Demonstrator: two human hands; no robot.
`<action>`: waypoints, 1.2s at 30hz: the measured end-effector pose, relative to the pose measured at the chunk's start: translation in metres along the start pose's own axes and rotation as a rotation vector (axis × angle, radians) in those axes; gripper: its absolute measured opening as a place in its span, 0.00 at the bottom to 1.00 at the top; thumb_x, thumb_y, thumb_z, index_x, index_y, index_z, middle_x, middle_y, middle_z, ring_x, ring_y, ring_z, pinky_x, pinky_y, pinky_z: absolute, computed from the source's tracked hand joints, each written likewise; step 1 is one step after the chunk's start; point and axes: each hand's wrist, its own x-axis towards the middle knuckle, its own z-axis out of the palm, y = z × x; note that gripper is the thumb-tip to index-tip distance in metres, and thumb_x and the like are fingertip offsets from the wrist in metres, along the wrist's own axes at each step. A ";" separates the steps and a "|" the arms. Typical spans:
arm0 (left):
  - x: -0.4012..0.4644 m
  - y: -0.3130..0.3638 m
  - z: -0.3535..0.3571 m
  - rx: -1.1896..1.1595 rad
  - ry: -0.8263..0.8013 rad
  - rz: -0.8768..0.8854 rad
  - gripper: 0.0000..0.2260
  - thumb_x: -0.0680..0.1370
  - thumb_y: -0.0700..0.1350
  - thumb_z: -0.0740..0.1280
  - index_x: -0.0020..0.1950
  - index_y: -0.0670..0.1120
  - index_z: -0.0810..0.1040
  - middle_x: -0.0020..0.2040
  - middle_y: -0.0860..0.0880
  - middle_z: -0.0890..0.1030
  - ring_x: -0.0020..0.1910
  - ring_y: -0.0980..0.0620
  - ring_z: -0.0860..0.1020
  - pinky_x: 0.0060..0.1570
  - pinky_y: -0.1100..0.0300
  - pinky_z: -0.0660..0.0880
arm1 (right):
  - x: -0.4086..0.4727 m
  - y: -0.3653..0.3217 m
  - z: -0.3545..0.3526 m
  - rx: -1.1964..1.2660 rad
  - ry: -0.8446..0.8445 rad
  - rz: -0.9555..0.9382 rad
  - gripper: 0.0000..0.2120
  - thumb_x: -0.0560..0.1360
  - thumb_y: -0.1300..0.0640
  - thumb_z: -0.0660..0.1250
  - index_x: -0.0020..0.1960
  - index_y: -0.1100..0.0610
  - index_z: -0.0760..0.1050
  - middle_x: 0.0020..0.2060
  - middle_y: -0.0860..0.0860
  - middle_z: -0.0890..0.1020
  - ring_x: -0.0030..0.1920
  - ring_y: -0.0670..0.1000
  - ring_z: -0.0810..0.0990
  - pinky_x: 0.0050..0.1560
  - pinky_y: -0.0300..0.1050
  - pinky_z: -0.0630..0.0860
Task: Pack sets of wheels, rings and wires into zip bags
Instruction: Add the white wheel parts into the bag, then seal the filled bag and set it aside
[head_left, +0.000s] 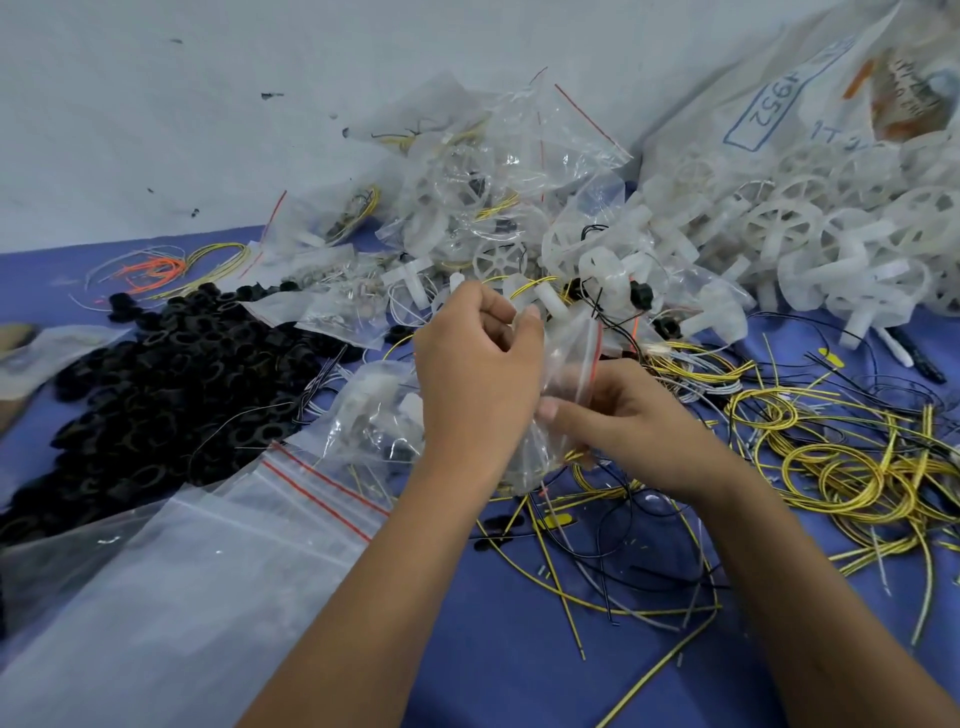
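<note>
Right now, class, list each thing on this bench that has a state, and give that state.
Left hand: gripping the small zip bag.
Right hand: pinching the same bag.
Small zip bag: held up off the table, crumpled.
Black rings: loose heap.
White wheels: loose pile.
Yellow wires: tangled, coiled.
</note>
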 end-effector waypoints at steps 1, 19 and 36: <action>0.000 0.002 -0.001 0.008 -0.011 0.013 0.09 0.76 0.47 0.73 0.40 0.47 0.76 0.31 0.52 0.79 0.33 0.54 0.78 0.36 0.63 0.73 | 0.000 0.000 0.001 -0.001 0.008 -0.008 0.10 0.80 0.60 0.69 0.48 0.68 0.81 0.32 0.62 0.79 0.31 0.54 0.75 0.32 0.48 0.72; -0.015 0.012 0.010 -0.005 -0.122 0.081 0.06 0.76 0.45 0.72 0.40 0.49 0.78 0.30 0.53 0.78 0.32 0.53 0.77 0.37 0.57 0.76 | 0.006 0.012 0.016 -0.217 0.214 -0.008 0.08 0.72 0.68 0.61 0.38 0.65 0.78 0.30 0.58 0.81 0.31 0.50 0.76 0.31 0.38 0.68; -0.011 0.020 0.002 -0.171 -0.127 0.246 0.05 0.75 0.37 0.66 0.45 0.46 0.79 0.32 0.54 0.77 0.32 0.54 0.76 0.35 0.58 0.73 | 0.001 -0.003 0.015 0.493 -0.047 0.068 0.20 0.81 0.72 0.59 0.41 0.57 0.84 0.32 0.50 0.83 0.31 0.45 0.81 0.34 0.45 0.78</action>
